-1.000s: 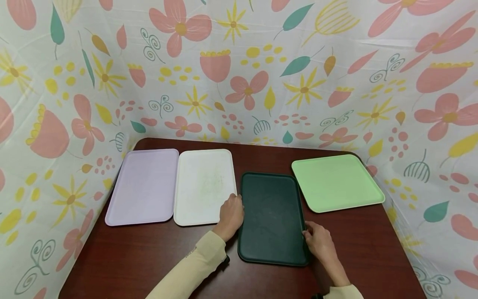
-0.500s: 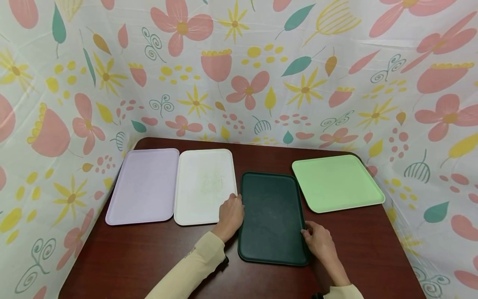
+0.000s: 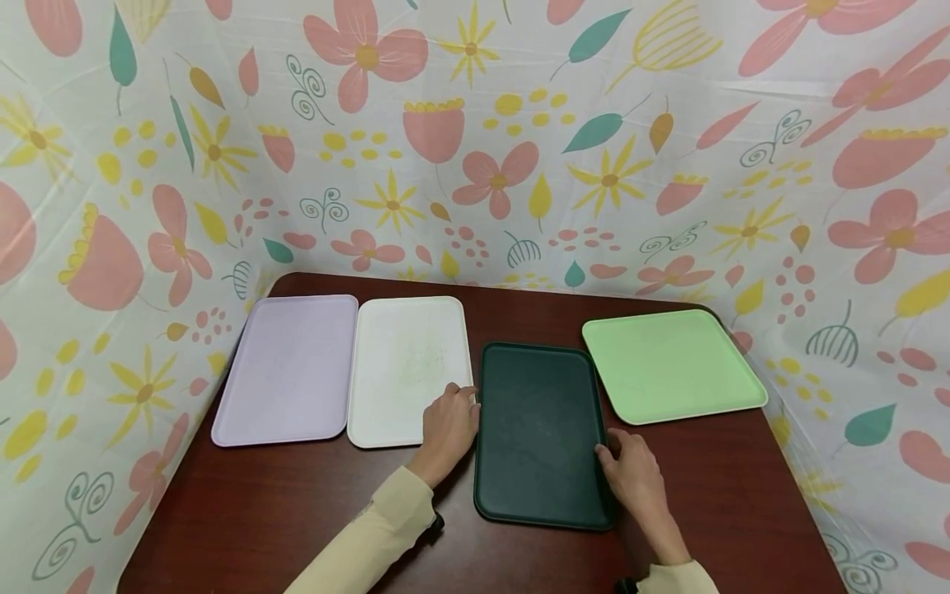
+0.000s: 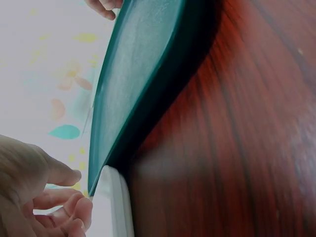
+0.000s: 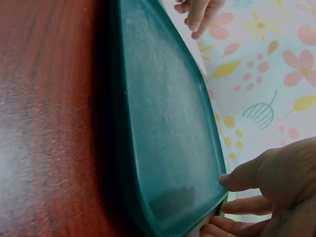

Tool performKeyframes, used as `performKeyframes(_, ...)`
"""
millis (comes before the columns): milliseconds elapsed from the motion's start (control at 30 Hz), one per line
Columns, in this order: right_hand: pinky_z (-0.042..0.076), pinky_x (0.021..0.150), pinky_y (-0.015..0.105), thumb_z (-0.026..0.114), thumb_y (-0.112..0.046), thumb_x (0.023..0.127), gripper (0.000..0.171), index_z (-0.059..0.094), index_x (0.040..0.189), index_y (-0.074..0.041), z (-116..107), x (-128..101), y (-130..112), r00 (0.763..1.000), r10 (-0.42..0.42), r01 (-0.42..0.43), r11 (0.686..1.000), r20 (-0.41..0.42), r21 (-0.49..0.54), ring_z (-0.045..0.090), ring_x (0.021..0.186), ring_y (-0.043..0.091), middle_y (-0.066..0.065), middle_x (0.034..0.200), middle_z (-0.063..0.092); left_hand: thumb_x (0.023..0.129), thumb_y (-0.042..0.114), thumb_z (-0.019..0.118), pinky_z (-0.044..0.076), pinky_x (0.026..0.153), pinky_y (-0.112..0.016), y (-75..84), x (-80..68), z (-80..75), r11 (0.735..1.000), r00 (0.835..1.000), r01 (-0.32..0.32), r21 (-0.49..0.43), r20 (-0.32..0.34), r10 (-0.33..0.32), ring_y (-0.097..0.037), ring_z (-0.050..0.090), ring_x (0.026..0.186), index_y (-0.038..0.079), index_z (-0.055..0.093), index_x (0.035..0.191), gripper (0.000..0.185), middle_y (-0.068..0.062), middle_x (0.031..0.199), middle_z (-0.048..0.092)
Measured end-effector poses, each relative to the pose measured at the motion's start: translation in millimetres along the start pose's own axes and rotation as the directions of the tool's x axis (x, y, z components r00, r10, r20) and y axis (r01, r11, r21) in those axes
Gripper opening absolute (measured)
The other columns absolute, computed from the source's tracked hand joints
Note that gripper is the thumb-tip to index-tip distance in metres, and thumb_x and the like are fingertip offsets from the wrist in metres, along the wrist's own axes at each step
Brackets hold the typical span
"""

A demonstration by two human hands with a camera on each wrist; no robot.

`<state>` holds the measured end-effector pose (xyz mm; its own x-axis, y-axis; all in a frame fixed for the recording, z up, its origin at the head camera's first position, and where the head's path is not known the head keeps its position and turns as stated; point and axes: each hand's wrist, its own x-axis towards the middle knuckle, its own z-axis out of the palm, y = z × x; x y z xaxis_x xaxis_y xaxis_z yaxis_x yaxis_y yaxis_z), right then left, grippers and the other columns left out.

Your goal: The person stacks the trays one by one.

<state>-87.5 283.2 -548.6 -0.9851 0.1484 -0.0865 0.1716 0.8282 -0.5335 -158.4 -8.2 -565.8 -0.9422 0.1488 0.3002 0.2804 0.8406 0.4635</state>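
Observation:
A dark green rectangular tray [image 3: 542,433] lies lengthwise on the table between my hands. My left hand [image 3: 450,425] is at its left edge, above the right rim of a white tray [image 3: 404,371]. In the left wrist view, the left thumb stands apart from loosely bent fingers [image 4: 81,210] and nothing is pinched. My right hand [image 3: 634,474] is at the green tray's right edge. In the right wrist view its thumb tip meets or overlaps the rim, and the other fingers [image 5: 237,227] sit loosely spread just outside it.
On the left lies a lilac tray [image 3: 285,371], its edge against the white one. A light green tray [image 3: 675,367] lies at an angle on the right, near the dark green tray's upper right corner. Floral cloth [image 3: 490,124] stands behind the dark red-brown table [image 3: 297,511].
My left hand has come away from the dark green tray's edge, slightly leftward. The right thumb and fingers have spread and shifted up a little. The trays stay put.

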Motion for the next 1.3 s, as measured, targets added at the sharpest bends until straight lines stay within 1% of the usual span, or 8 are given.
performKeyframes(133,0.051,0.073,0.057,0.066,-0.015,0.101,0.045,0.056,0.137,0.01,0,3,-7,0.999,-0.026,0.026,1.0,-0.039,-0.001,0.062,0.095,0.042,0.032,0.119,0.058,0.094,0.014,0.077,0.054,0.053,-0.034,-6.2,-2.8,-8.2,1.0,1.0,0.014,0.0,-0.027,-0.014,-0.021,0.068,0.069,0.004,0.077,0.115,0.024,-0.011,0.096,0.069)
performKeyframes(300,0.051,0.081,0.061,0.065,-0.015,0.101,0.047,0.055,0.14,0.009,1,8,-16,0.996,-0.037,0.038,0.999,-0.076,0.013,0.061,0.105,0.046,0.033,0.126,0.058,0.094,0.012,0.076,0.055,0.055,-0.034,-15.7,-5.8,-17.8,0.999,0.998,0.041,-0.025,-0.048,-0.042,-0.021,0.07,0.073,0.003,0.077,0.116,0.024,-0.012,0.098,0.07)
performKeyframes(467,0.05,0.081,0.06,0.065,-0.014,0.102,0.047,0.054,0.14,0.009,0,14,-27,0.989,-0.07,0.077,0.996,-0.131,0.045,0.06,0.104,0.045,0.032,0.122,0.06,0.093,0.011,0.077,0.058,0.062,-0.039,-24.5,-6.4,-28.9,0.995,0.993,0.083,-0.056,-0.082,-0.088,-0.026,0.072,0.08,0.002,0.076,0.116,0.026,-0.013,0.102,0.072)
performKeyframes(567,0.05,0.083,0.06,0.066,-0.014,0.102,0.046,0.055,0.141,0.009,1,19,-36,0.982,-0.095,0.108,0.992,-0.161,0.069,0.06,0.106,0.044,0.031,0.122,0.06,0.092,0.011,0.078,0.058,0.066,-0.043,-29.2,-6.7,-37.0,0.992,0.989,0.102,-0.07,-0.104,-0.109,-0.03,0.072,0.084,0.001,0.076,0.116,0.026,-0.014,0.105,0.073)
performKeyframes(733,0.05,0.087,0.06,0.066,-0.013,0.101,0.049,0.052,0.142,0.01,2,29,-54,0.977,-0.124,0.145,0.983,-0.173,0.111,0.06,0.112,0.045,0.032,0.126,0.061,0.091,0.011,0.079,0.058,0.072,-0.049,-41.1,-8.5,-49.4,0.989,0.981,0.127,-0.076,-0.141,-0.137,-0.036,0.071,0.093,0.0,0.076,0.117,0.028,-0.019,0.11,0.072)
performKeyframes(867,0.05,0.09,0.059,0.066,-0.013,0.102,0.052,0.049,0.145,0.011,2,36,-69,0.978,-0.14,0.162,0.976,-0.155,0.143,0.06,0.115,0.045,0.031,0.129,0.061,0.091,0.012,0.079,0.056,0.076,-0.053,-53.2,-9.6,-60.6,0.978,0.965,0.193,-0.078,-0.163,-0.204,-0.04,0.068,0.098,0.0,0.074,0.12,0.032,-0.021,0.112,0.071)
performKeyframes(1033,0.052,0.087,0.057,0.066,-0.016,0.102,0.053,0.049,0.146,0.008,2,45,-88,0.981,-0.154,0.171,0.973,-0.118,0.153,0.062,0.114,0.042,0.029,0.131,0.062,0.091,0.013,0.078,0.054,0.081,-0.057,-66.2,-12.7,-75.1,0.952,0.938,0.283,-0.112,-0.174,-0.299,-0.043,0.066,0.103,-0.003,0.07,0.127,0.039,-0.023,0.115,0.07)
performKeyframes(1300,0.055,0.085,0.055,0.066,-0.018,0.102,0.055,0.048,0.147,0.007,11,55,-119,0.976,-0.206,0.214,0.963,-0.062,0.167,0.064,0.114,0.041,0.026,0.132,0.063,0.09,0.008,0.076,0.047,0.089,-0.061,-88.3,-24.6,-91.5,0.924,0.905,0.354,-0.145,-0.196,-0.377,-0.05,0.058,0.113,-0.009,0.063,0.132,0.047,-0.031,0.121,0.065)
